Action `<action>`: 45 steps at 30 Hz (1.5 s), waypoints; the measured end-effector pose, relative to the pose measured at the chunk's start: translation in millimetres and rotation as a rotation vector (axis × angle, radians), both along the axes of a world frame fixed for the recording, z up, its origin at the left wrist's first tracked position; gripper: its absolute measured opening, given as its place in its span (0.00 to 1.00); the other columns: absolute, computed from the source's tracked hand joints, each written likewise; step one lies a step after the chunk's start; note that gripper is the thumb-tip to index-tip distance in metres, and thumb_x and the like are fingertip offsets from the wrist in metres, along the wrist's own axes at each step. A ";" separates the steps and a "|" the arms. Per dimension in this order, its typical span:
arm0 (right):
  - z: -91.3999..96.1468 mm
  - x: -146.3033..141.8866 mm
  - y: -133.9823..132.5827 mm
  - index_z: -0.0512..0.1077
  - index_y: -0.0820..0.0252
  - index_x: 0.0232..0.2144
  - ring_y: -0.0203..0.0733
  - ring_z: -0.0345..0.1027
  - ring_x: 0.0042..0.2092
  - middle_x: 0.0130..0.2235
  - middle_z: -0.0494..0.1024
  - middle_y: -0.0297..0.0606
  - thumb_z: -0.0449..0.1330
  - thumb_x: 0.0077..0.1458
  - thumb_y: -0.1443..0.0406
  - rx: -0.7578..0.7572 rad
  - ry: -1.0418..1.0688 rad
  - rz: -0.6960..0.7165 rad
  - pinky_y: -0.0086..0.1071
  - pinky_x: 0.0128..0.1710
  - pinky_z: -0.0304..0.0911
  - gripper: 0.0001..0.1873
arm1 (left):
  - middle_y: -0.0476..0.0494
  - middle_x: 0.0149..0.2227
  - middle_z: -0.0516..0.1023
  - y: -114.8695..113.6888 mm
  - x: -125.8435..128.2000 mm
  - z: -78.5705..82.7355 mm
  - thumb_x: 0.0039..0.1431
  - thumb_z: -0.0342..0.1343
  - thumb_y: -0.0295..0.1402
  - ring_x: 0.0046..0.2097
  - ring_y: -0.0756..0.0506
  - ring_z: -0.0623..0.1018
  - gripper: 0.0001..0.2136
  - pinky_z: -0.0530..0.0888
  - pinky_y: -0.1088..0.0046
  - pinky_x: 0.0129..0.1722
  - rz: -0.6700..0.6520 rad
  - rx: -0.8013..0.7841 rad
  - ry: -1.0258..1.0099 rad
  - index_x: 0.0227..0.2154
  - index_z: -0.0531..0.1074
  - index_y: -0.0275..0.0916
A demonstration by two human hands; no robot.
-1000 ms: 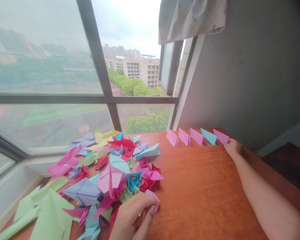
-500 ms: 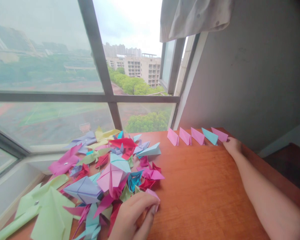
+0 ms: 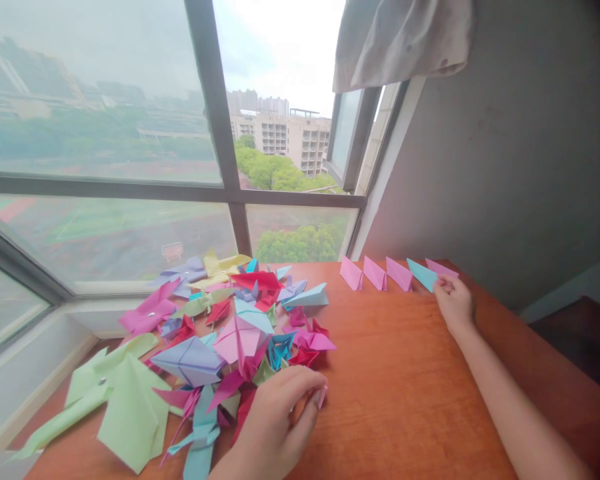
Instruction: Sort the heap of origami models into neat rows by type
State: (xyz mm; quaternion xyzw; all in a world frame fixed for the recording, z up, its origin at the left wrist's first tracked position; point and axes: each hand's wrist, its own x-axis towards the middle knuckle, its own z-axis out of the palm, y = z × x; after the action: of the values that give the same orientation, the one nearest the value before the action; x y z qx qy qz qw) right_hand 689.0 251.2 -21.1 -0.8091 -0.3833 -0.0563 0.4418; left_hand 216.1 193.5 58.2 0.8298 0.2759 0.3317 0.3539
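Observation:
My left hand point(image 3: 276, 427) rests on the near edge of a heap of coloured origami pieces point(image 3: 230, 333), its fingers curled round a small pink folded piece point(image 3: 321, 396). My right hand point(image 3: 453, 301) lies farther off on the orange wooden table point(image 3: 405, 387), fingers bent, touching the right end of a row of folded paper triangles point(image 3: 395, 273). That row holds several pink triangles and one light blue triangle point(image 3: 422, 274). The last pink triangle point(image 3: 441, 269) lies flat right at my fingertips; I cannot see whether the fingers pinch it.
Large light green folded sheets point(image 3: 125, 407) lie at the near left. A big window point(image 3: 130, 133) with a dark frame runs behind the table. A grey wall point(image 3: 505, 153) stands on the right, and a white cloth point(image 3: 405, 40) hangs above.
My right hand drew back a little from the row's right end toward me. My left hand curled tighter over the pink piece. The view shifted slightly.

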 end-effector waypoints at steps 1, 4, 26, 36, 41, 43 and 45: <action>3.5 -21.0 -0.9 0.73 0.62 0.44 0.45 0.73 0.39 0.41 0.79 0.47 0.56 0.51 0.60 0.020 0.070 0.058 0.35 0.39 0.68 0.20 | 0.44 0.32 0.77 0.4 0.2 -0.5 0.65 0.46 0.26 0.34 0.47 0.75 0.09 0.72 0.72 0.37 0.002 0.005 0.009 0.39 0.71 0.41; 13.3 -87.7 -4.4 0.73 0.60 0.43 0.46 0.73 0.41 0.42 0.79 0.45 0.58 0.51 0.57 0.087 0.204 0.291 0.37 0.42 0.68 0.19 | 0.45 0.32 0.77 2.2 -0.1 -2.5 0.64 0.47 0.26 0.35 0.46 0.76 0.09 0.72 0.72 0.37 0.027 0.044 0.034 0.38 0.71 0.41; 16.4 -257.7 34.6 0.77 0.53 0.37 0.51 0.59 0.58 0.55 0.71 0.41 0.56 0.53 0.73 0.077 -0.268 0.904 0.54 0.58 0.57 0.14 | 0.44 0.37 0.79 6.6 -4.6 -7.9 0.60 0.49 0.21 0.39 0.44 0.77 0.12 0.73 0.69 0.41 0.099 0.085 0.050 0.40 0.74 0.40; 22.6 -257.2 36.2 0.75 0.56 0.45 0.51 0.64 0.52 0.47 0.77 0.44 0.53 0.54 0.72 0.086 -0.276 0.893 0.52 0.56 0.60 0.18 | 0.43 0.36 0.80 5.6 -4.5 -7.3 0.59 0.51 0.22 0.39 0.44 0.78 0.12 0.74 0.70 0.41 0.102 0.097 0.035 0.39 0.75 0.41; 50.1 -254.3 18.3 0.75 0.56 0.37 0.49 0.70 0.45 0.41 0.78 0.43 0.55 0.58 0.63 0.162 -0.087 0.806 0.45 0.50 0.65 0.10 | 0.42 0.40 0.80 6.3 -4.1 -4.0 0.58 0.50 0.21 0.42 0.43 0.78 0.13 0.74 0.68 0.44 0.117 0.079 -0.035 0.41 0.74 0.41; 60.2 -250.7 7.5 0.74 0.56 0.35 0.47 0.71 0.42 0.39 0.78 0.41 0.56 0.58 0.59 0.150 0.055 0.776 0.41 0.46 0.66 0.10 | 0.41 0.41 0.79 7.1 -4.1 -2.0 0.59 0.50 0.22 0.44 0.43 0.78 0.13 0.74 0.67 0.45 0.119 0.075 -0.074 0.42 0.74 0.40; 68.1 -246.5 -4.1 0.74 0.57 0.35 0.44 0.71 0.38 0.37 0.78 0.39 0.58 0.57 0.55 0.113 0.206 0.770 0.37 0.41 0.66 0.13 | 0.40 0.42 0.79 7.9 -4.4 -0.9 0.61 0.50 0.23 0.45 0.43 0.78 0.11 0.75 0.66 0.46 0.134 0.072 -0.113 0.42 0.74 0.40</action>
State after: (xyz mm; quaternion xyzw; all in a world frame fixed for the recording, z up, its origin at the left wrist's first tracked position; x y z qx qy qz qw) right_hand 442.4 247.1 47.0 -0.5822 -0.6084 0.1739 0.5106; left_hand 211.7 201.4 57.2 0.8017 0.2982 0.4107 0.3157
